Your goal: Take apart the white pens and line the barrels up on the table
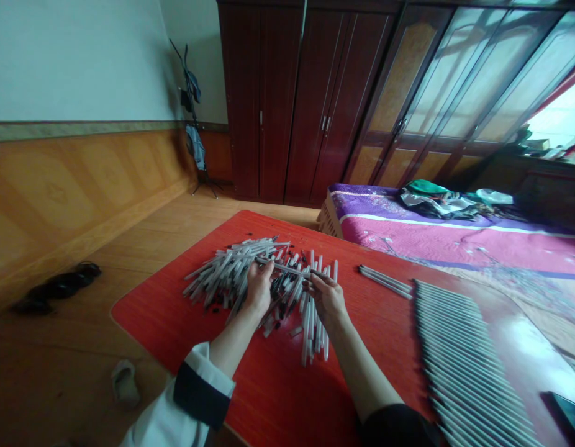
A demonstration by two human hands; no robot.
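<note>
Red covers the desk (185, 323) I work over, with a purple bed (455, 239) and dark wardrobes (292, 99) behind it. At the heap of grey pens (231, 273) in the desk's middle, my left hand (258, 287) and right hand (328, 297) pinch one pen (287, 268) between them by its ends, fingers curled shut on it, just above the heap. Right of the heap, well apart, lies a neat row of pens (459, 347), with a few loose pens (385, 280) between.
</note>
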